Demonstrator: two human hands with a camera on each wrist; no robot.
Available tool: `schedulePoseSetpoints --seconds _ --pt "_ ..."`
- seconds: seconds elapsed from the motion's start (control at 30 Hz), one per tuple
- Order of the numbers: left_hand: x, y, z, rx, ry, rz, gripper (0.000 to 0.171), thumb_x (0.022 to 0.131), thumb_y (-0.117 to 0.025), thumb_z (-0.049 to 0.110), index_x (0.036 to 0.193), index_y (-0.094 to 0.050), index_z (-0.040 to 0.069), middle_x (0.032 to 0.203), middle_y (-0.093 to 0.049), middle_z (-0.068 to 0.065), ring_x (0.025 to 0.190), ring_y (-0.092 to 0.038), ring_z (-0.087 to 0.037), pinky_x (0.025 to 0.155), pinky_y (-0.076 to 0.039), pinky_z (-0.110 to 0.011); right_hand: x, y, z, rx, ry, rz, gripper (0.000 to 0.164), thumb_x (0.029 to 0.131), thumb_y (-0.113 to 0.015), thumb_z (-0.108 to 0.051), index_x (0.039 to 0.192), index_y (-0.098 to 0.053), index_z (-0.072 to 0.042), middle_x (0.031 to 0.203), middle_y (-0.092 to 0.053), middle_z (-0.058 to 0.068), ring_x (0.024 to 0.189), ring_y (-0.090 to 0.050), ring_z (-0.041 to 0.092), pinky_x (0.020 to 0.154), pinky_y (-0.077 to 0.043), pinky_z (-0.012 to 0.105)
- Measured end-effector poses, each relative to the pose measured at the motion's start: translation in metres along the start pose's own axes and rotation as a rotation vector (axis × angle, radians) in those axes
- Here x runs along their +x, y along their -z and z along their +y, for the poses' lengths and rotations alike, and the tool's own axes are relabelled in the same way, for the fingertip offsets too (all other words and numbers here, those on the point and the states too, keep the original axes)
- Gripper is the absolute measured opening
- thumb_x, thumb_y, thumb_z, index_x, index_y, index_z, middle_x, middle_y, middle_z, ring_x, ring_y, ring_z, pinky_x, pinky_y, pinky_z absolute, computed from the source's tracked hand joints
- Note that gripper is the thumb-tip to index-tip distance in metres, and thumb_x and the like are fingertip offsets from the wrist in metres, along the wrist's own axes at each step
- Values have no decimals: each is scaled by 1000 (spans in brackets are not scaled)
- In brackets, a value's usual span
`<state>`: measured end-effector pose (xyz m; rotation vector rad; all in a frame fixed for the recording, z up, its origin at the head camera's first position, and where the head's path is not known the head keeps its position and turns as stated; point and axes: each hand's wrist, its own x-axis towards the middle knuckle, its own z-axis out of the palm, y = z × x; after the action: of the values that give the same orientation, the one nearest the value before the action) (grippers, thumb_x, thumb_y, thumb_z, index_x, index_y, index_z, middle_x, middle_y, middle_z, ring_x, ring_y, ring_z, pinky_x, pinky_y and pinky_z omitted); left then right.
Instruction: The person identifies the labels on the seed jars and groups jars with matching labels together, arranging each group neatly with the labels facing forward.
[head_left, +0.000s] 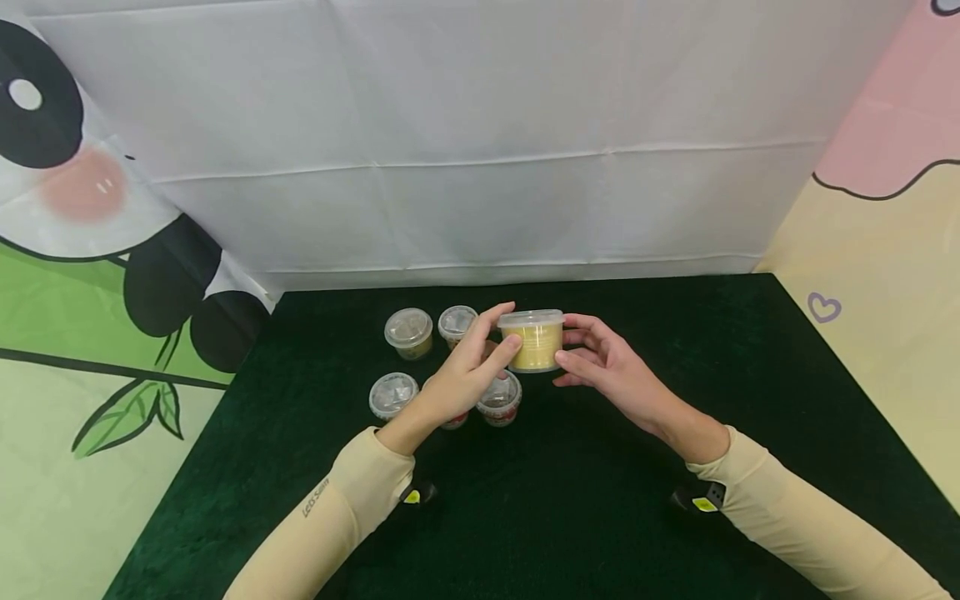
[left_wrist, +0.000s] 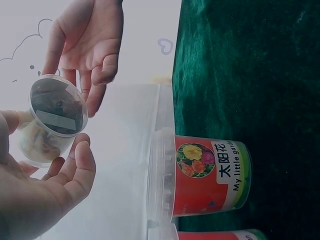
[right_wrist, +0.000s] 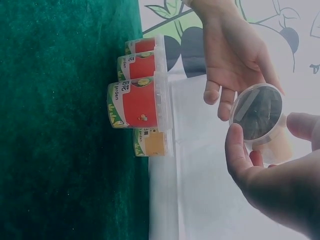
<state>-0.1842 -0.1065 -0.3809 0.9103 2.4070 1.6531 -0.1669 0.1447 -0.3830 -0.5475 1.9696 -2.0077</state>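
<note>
A lidded clear plastic tub with yellow sides (head_left: 536,350) is raised above the table between the two hands. My left hand (head_left: 467,373) holds its left side, thumb on the front and the other fingers partly hidden behind it. On the opposite side my right hand (head_left: 621,379) grips the tub with thumb and curled fingers. The wrist views show the tub's dark round end (right_wrist: 258,112) tilted towards the camera. In the left wrist view a pale strip lies across this end. Beneath the left hand stand similar tubs, one with a red flower label (left_wrist: 197,175).
Several lidded tubs stand upright in two loose rows on the dark green cloth (head_left: 562,500), including one at the back left (head_left: 408,332) and one at the front (head_left: 500,400). The left forearm partly covers the front row. A white curtain (head_left: 480,208) hangs behind the table.
</note>
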Motion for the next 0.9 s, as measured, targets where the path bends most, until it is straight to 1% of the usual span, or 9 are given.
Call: schedulePoseSetpoints --seconds 0.17,0.33,0.43,0.57,0.63,0.9 --pt "0 0 -1 -4 -2 0 53 110 -46 25 158 -25 20 141 -40 -14 100 -62 -39 81 -58 -45 0 0 1 -5 2 0 59 103 -60 -16 153 -29 -9 141 -41 21 120 -58 32 95 -55 41" --pt "0 0 -2 2 3 0 54 109 -47 29 158 -25 21 141 -40 -12 100 -62 -39 81 -58 -42 1 0 2 -7 2 -2 60 103 -59 -16 153 -28 -9 142 -41 21 120 -58 32 95 -55 41" --pt "-1 0 -1 3 5 0 55 109 -47 31 158 -25 22 141 -40 -11 99 -62 -35 81 -58 -41 1 -1 2 -10 3 -2 59 103 -59 -16 153 -28 -9 141 -41 21 120 -58 32 95 -55 41" --pt "-1 1 -2 9 6 0 55 109 -47 33 159 -24 23 142 -40 -11 98 -62 -27 81 -58 -40 2 -1 2 -18 2 3 59 103 -59 -16 153 -29 -9 142 -41 21 120 -58 32 94 -55 41" --pt "-1 1 -3 12 4 1 55 109 -46 35 158 -24 23 141 -40 -11 98 -63 -26 81 -58 -40 2 -1 2 -19 1 2 59 103 -60 -17 153 -29 -10 142 -41 20 120 -58 32 94 -55 41" --pt "-1 1 -5 -6 -20 -4 56 108 -46 41 157 -24 23 140 -40 -10 98 -63 -36 80 -57 -41 3 -3 4 -13 14 -19 61 103 -60 -17 154 -27 -11 144 -40 19 123 -57 33 95 -55 43"
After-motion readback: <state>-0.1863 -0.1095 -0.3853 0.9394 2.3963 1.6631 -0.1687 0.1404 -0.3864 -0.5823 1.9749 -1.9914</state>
